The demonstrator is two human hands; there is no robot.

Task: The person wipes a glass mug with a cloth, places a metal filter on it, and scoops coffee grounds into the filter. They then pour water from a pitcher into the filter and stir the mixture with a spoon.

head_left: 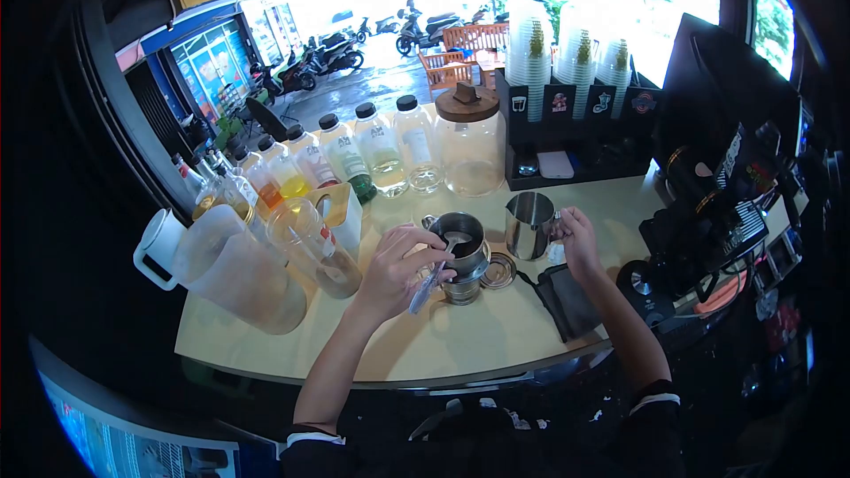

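Note:
My left hand [403, 267] pinches a spoon [426, 290] whose handle hangs below the fingers. The spoon's bowl end reaches into a metal drip coffee filter [483, 258], which is standing on a small cup or glass [462, 290]; its contents look dark. My right hand [580, 241] is closed around the handle of a steel milk pitcher [529, 228] on the counter, right of the filter. Between the two lies a round metal lid or disc [498, 271]. A folded black cloth [571, 303] rests below my right hand.
Left of my left hand stand a tall clear jug [314, 248] and a big white-lidded pitcher [235, 270]. Several black-capped bottles [381, 155] and a wooden-lidded jar [471, 146] line the counter's back. A black cup holder [575, 142] and dark machine [708, 204] are at right.

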